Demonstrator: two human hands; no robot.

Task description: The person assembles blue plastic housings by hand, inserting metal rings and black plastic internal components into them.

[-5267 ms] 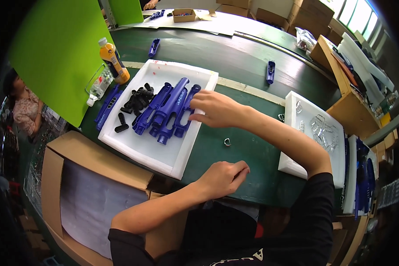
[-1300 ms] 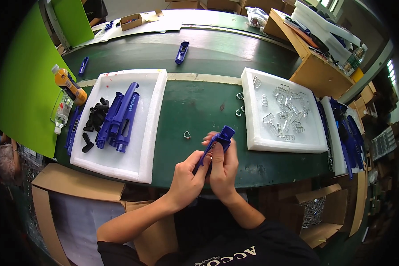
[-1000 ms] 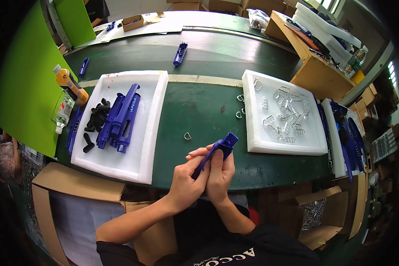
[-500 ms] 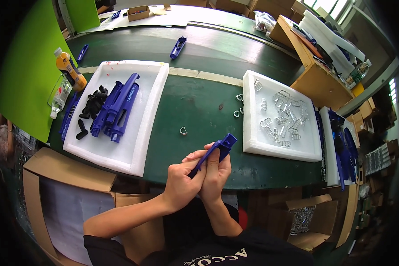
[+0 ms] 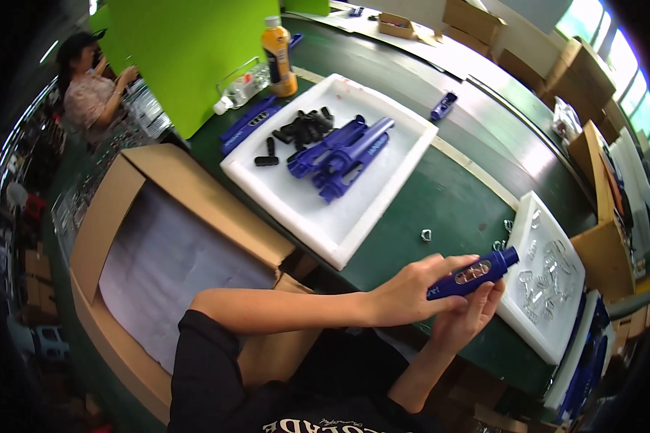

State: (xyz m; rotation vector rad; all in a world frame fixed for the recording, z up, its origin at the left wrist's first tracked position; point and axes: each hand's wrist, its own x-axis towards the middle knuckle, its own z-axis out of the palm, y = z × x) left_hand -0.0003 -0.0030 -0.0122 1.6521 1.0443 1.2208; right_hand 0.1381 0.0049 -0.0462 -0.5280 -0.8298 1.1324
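Observation:
A blue plastic tube-shaped housing (image 5: 495, 265) is held between both my hands above the front of the green table. Its slotted oval window faces up, and a narrower collar ends it on the right. My left hand (image 5: 412, 292) grips the left end, fingers along the top. From below, my right hand (image 5: 464, 321) closes on it, fingertips against its underside. Behind the hands lies a small clear ring-like piece (image 5: 426, 235). To the left, a white foam tray (image 5: 339, 256) bears several blue housings (image 5: 347, 159) and small black parts (image 5: 303, 130).
On the right, another foam tray (image 5: 538, 346) carries clear plastic pieces (image 5: 545, 281). Beyond the left tray stand an orange drink bottle (image 5: 278, 61) and a clear bottle (image 5: 242, 88). A large open carton (image 5: 195, 195) sits below left. Another person (image 5: 90, 94) is at far left.
My view has swung left, bringing the other person into sight. The housing, still in both hands, has turned from its narrow side to show its window and lies closer to level.

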